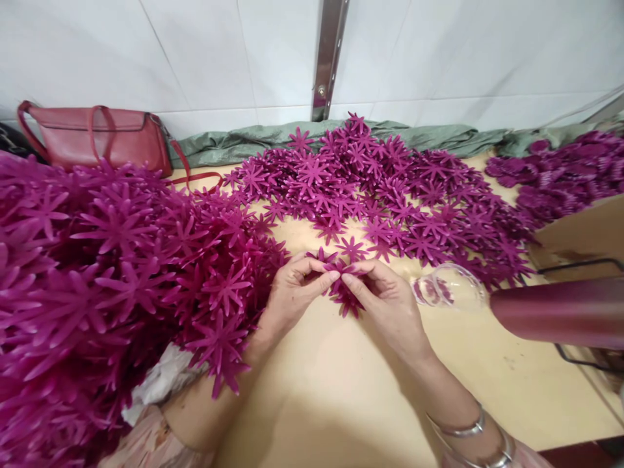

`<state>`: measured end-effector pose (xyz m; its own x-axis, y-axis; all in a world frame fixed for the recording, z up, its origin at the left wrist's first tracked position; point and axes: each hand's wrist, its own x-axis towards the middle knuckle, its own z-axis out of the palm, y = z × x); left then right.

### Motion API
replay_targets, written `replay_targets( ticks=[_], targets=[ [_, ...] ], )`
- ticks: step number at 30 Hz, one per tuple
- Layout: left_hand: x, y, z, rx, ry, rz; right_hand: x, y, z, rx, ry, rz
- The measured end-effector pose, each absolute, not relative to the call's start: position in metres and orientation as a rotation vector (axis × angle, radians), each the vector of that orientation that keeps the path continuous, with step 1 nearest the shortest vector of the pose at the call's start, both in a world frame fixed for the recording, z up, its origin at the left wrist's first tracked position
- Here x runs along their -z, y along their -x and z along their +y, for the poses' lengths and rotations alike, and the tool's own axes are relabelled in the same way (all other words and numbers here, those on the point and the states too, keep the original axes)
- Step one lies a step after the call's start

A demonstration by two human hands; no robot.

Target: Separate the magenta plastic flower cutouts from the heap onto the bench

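Note:
Between my two hands, just above the table, is a magenta artificial flower piece (347, 300) with long narrow petals. My left hand (301, 281) pinches it from the left, thumb against forefinger. From the right, my right hand (383, 292) grips it the same way, and the thumbs nearly meet. Whether it is one layer or several stacked ones I cannot tell. Loose flower pieces (351, 248) lie just behind my fingers. A large heap of flower pieces (117, 260) rises at the left, against my left forearm.
A second pile of flower pieces (331, 175) stretches across the back. Darker petal pieces (575, 169) lie at the far right. A clear plastic cup (465, 286) rests near my right hand, beside a dark pink cylinder (560, 311). A red handbag (102, 138) stands at the back left.

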<state>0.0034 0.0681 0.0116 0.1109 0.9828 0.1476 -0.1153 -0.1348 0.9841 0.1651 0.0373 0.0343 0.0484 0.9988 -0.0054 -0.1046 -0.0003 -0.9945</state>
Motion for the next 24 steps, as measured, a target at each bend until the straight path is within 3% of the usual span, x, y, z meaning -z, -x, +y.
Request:
replay_targets(
  ticks=[6, 17, 24],
  targets=[
    [-0.020, -0.004, 0.066, -1.244, -1.299, 0.935, -0.032, -0.166, 0.034, -1.177, 1.225, -1.153],
    [-0.008, -0.003, 0.072, -1.391, -0.934, 1.033, -0.035, -0.185, 0.040, -0.613, 1.402, -1.262],
    [-0.025, -0.001, 0.065, -1.370, -1.328, 1.034, -0.033, -0.193, 0.041, -0.226, 1.479, -1.564]
  ],
)
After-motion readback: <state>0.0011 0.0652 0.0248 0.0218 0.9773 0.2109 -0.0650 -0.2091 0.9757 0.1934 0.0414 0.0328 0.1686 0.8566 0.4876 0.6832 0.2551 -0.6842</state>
